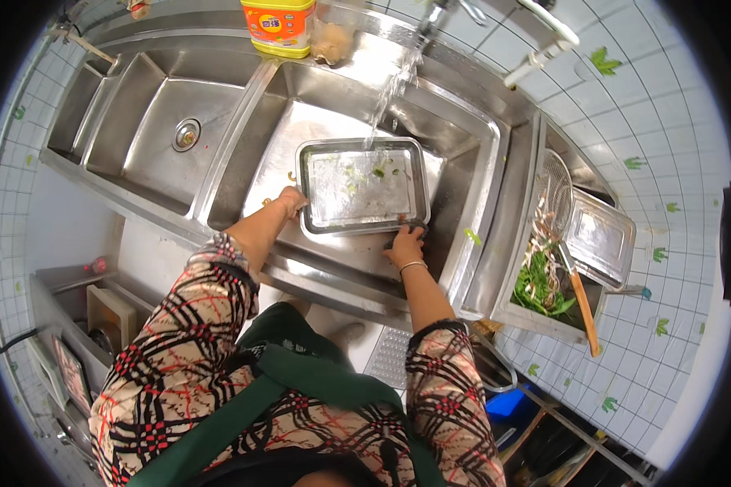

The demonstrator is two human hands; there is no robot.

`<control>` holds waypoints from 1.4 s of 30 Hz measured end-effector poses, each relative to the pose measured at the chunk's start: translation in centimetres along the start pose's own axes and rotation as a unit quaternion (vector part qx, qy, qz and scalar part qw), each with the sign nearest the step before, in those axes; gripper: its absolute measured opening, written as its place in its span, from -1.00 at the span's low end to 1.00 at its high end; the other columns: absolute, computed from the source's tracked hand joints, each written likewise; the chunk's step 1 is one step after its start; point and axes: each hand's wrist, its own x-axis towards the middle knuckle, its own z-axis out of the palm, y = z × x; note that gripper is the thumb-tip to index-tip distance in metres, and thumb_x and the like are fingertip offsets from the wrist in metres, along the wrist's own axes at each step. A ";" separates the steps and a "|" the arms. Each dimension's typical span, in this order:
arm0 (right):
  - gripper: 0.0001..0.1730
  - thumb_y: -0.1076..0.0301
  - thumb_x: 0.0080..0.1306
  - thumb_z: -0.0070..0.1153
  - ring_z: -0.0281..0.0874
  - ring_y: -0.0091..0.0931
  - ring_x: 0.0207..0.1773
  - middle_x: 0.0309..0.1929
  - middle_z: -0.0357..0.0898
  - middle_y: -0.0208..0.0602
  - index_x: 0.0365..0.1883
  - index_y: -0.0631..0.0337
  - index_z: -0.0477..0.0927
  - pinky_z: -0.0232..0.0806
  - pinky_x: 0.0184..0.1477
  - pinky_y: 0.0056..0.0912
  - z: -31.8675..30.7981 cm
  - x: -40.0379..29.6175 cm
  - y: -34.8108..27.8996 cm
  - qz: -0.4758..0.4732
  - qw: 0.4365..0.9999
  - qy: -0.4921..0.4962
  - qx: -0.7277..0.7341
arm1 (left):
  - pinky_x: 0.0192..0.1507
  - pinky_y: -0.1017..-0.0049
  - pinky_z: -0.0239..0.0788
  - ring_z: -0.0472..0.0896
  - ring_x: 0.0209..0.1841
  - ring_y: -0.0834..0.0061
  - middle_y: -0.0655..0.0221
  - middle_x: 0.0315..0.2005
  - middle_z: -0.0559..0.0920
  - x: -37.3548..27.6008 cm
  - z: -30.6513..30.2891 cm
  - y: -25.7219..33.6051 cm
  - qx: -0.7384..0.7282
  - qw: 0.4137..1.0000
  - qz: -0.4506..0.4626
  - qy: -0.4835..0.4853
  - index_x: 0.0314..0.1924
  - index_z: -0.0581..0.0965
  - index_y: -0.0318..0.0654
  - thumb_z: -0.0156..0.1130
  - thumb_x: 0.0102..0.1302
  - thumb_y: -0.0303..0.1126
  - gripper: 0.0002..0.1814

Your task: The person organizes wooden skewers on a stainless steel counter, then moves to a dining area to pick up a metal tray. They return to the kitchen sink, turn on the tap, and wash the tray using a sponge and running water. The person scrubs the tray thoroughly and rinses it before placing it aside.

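Note:
A rectangular stainless steel tray (pixel 358 185) lies in the right sink basin (pixel 268 176), holding water with bits of green vegetable in it. My left hand (pixel 292 201) grips its left rim. At the tray's near right corner, my right hand (pixel 407 246) is on a dark scouring pad (pixel 415 229), which looks like steel wool and is partly covered by the fingers. Water (pixel 385 100) runs from the tap (pixel 431 24) and lands at the tray's far edge.
To the left is another basin (pixel 158 140) with a drain strainer (pixel 186 134). A yellow and orange plastic jug (pixel 278 27) stands on the back ledge. On the right, a side sink holds leafy greens (pixel 542 283), a wood-handled mesh skimmer (pixel 554 189) and a metal lid or tray (pixel 602 237).

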 end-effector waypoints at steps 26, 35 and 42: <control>-0.41 0.51 0.25 0.01 0.05 0.12 0.35 0.33 0.14 0.13 0.28 0.19 0.27 -0.01 0.39 -0.06 1.6 7.9 -21.2 -0.337 0.882 0.076 0.322 | -0.50 0.42 0.58 0.60 -0.26 0.34 0.16 -0.20 0.53 -8.0 -6.8 5.1 0.003 0.959 0.247 -0.138 0.05 0.27 -0.36 0.17 0.09 -0.71 -0.50; -0.64 0.30 0.15 0.22 0.47 -0.12 0.08 0.02 0.50 0.00 -0.06 0.14 0.58 0.34 0.10 -0.21 -7.6 3.0 -5.3 0.008 0.982 0.038 0.188 | -0.02 0.12 0.34 0.51 -0.13 -0.13 -0.17 -0.15 0.48 -14.0 -3.4 8.8 0.229 0.893 0.375 0.096 -0.09 0.29 -0.42 0.17 0.03 -0.46 -0.57; -0.32 -0.18 0.26 0.05 0.43 -0.15 0.19 0.17 0.42 0.02 0.15 0.16 0.45 0.26 0.20 -0.17 -10.6 -1.1 -1.4 0.114 0.988 -0.083 0.067 | -0.18 0.11 0.37 0.57 -0.29 -0.09 -0.06 -0.37 0.57 -16.2 -1.7 10.7 0.078 0.894 0.399 0.190 -0.10 0.21 -0.30 0.09 0.02 -0.54 -0.59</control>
